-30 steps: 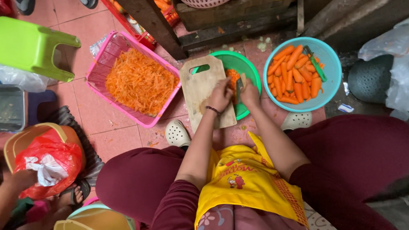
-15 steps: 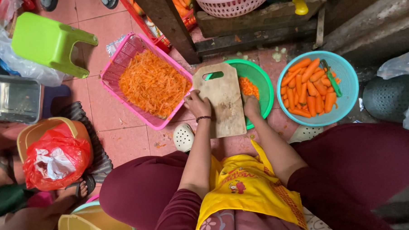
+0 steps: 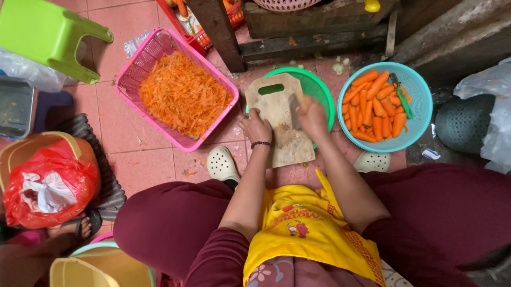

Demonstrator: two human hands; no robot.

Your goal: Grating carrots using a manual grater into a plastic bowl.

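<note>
A wooden cutting board (image 3: 277,106) leans across a green bowl (image 3: 319,89) on the tiled floor in front of me. My left hand (image 3: 256,126), with a dark bracelet on the wrist, grips the board's left edge. My right hand (image 3: 314,117) is over the board's right side, closed on a knife (image 3: 294,111) whose blade lies against the wood. To the right stands a blue basket (image 3: 421,106) of peeled carrots (image 3: 373,108) with a green peeler (image 3: 401,96) in it. A pink basket (image 3: 142,62) of shredded carrot (image 3: 183,95) stands to the left.
A green stool (image 3: 48,32) and a metal tray (image 3: 5,104) are at the far left. A yellow bucket holds a red plastic bag (image 3: 47,179). Another person's foot (image 3: 80,226) is at lower left. A dark colander (image 3: 464,122) sits right. My white clogs (image 3: 221,164) flank the board.
My left hand has moved from the board's right side to its left edge. My right hand has come onto the board with the knife. The carrot in the green bowl is now hidden.
</note>
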